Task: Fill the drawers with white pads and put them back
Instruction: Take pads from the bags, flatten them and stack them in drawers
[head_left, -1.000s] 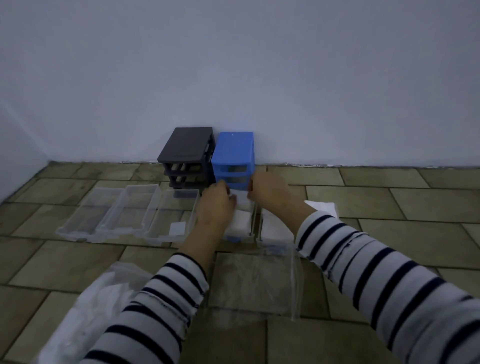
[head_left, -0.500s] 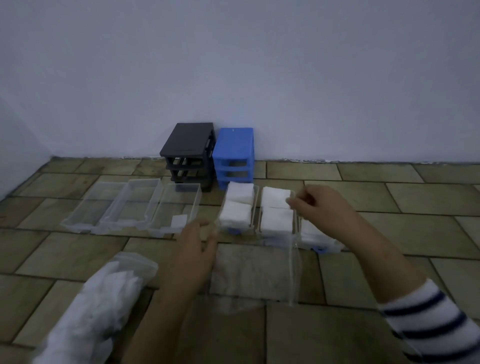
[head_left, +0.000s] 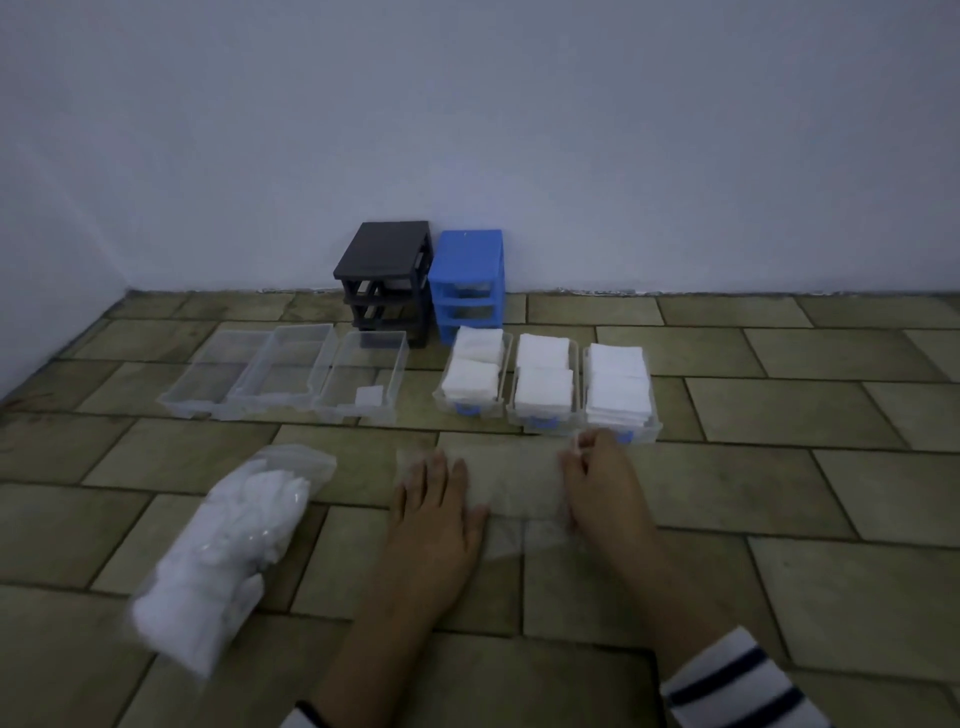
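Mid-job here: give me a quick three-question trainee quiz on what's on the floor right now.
1. How many clear plastic drawers with blue handles hold white square pads?
2. True or false: the three clear drawers left of the black plastic drawer frame are full.
3. Which hand lies flat on the empty clear plastic bag: A) left hand B) right hand?

Key: 1. Three. 2. False; only one pad shows, in the rightmost. 3. A; the right hand's fingers are curled at the bag's edge.
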